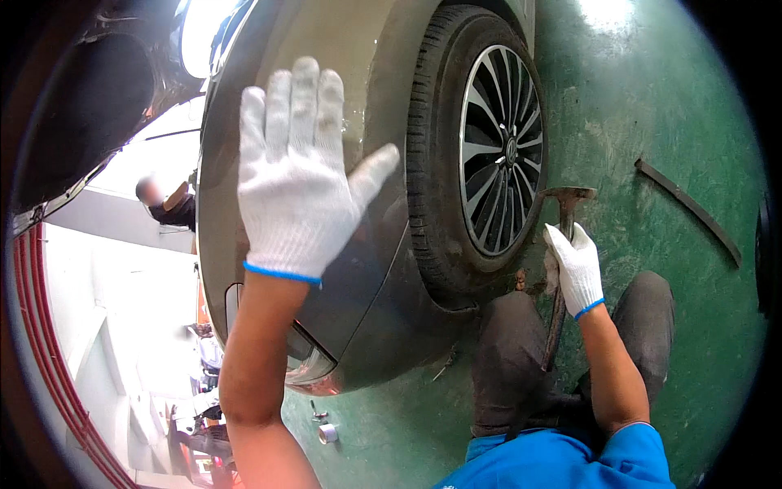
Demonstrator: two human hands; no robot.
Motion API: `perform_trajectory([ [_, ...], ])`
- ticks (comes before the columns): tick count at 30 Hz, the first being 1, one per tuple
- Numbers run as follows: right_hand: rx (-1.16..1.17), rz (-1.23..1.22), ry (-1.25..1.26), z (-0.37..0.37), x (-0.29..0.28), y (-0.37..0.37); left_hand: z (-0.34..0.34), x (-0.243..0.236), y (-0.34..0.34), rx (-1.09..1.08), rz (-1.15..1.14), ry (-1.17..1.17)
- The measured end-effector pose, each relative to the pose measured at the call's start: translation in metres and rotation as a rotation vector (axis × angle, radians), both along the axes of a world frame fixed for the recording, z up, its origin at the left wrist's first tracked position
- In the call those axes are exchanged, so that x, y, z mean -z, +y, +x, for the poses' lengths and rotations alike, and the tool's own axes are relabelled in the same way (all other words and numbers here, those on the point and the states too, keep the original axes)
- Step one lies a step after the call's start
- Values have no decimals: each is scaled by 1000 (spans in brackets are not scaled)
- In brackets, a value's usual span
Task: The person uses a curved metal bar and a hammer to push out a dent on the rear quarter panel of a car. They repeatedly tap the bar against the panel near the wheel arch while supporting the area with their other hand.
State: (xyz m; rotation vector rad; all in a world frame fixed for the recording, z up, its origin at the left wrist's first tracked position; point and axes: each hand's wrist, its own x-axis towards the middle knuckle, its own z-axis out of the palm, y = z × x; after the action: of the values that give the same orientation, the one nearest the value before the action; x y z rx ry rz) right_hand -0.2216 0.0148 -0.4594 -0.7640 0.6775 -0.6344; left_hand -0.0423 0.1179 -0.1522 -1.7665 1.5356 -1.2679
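1 black-and-silver wheel (pixel 498 155) with a round hub emblem (pixel 511 150), white-gloved left hand (pixel 297 183) flat open, thumb spread, over a grey-brown car body (pixel 354 273), contact unclear, white-gloved right hand (pixel 582 270) closed around a worn, dark hammer (pixel 568 210) near the tire (pixel 440 155)

Washed-Out Left, Black Corners

On my feed, bright light covers the green floor (pixel 700 342), with a white glare patch at its top edge. I see soft sheen on the car body (pixel 366 269), while the wall (pixel 73 273) washes toward white. The hammer (pixel 569 194) reads clearly; a distant person's head (pixel 149 190) is blurred. Fisheye distortion bows the red bars (pixel 50 350).
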Motion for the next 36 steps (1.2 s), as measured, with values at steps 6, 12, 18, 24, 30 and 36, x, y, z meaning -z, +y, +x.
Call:
perform_trajectory([
  [6,-2,59,-25,-9,7,-1,-25,39,49,-8,222,143],
  [12,-2,2,-31,-13,-7,2,-25,18,14,82,211,154],
  [18,69,-84,-490,13,-128,-10,-11,-24,-10,131,200,95],
  [24,11,-97,-270,26,-110,34,20,-59,-4,113,-14,166],
  [30,74,-409,-245,54,-131,46,33,-62,1,117,-7,219],
  [36,145,-757,-150,64,-135,42,39,-63,2,132,-14,149],
])
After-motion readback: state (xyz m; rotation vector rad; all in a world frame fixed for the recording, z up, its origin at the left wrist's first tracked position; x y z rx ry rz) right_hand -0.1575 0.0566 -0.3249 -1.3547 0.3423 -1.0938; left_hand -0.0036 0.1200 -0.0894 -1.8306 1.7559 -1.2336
